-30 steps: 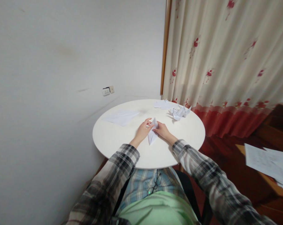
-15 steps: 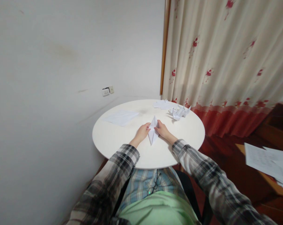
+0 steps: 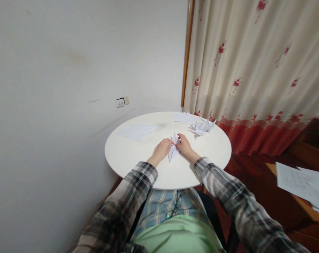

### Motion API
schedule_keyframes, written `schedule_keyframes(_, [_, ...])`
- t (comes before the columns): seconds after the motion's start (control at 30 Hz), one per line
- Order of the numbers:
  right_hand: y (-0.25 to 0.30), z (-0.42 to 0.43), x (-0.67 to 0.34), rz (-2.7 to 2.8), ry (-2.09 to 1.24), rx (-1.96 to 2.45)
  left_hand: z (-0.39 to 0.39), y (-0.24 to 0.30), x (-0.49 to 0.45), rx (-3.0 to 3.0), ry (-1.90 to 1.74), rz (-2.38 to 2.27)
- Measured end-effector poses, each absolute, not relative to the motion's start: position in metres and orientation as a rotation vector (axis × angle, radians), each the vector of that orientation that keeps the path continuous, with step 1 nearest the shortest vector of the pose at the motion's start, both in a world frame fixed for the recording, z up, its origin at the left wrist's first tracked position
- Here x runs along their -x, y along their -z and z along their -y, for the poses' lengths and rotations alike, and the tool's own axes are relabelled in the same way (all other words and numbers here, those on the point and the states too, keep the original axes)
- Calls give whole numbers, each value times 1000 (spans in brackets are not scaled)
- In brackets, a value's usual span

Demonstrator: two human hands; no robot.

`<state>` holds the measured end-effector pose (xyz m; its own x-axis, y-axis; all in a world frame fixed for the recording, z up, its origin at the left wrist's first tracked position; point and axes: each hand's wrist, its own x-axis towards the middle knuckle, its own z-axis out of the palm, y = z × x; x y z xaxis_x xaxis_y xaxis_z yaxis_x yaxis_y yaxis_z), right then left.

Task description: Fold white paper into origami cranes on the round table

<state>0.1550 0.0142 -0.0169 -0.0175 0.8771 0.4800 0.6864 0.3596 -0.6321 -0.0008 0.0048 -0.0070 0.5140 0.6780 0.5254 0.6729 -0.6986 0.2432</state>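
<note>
A white folded paper piece [image 3: 173,149], narrow and pointed at both ends, lies on the round white table [image 3: 138,158] in front of me. My left hand [image 3: 163,147] has its fingers curled on the paper's left side. My right hand [image 3: 184,145] pinches its upper right edge near the far tip. The two hands meet over the fold, so its middle is partly hidden.
A flat white sheet [image 3: 136,131] lies at the table's far left. Several folded paper figures [image 3: 203,125] and another sheet [image 3: 184,117] sit at the far right. A flowered curtain [image 3: 254,70] hangs behind. Loose papers [image 3: 301,182] lie on a wooden surface at right.
The left hand's fingers, spread a second ago, have curled onto the paper. The right hand has slid up toward the far tip. The paper piece has barely moved.
</note>
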Motion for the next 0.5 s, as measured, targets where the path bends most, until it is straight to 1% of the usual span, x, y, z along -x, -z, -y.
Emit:
schedule_keyframes(0.2, [16,-12,-157,1699,-183,1504,2,6,-3,-2835,-776,-1260])
schedule_keyframes(0.5, [6,-2,-159,1866,64,1577,6,3,-8,-2929,-687,-1287])
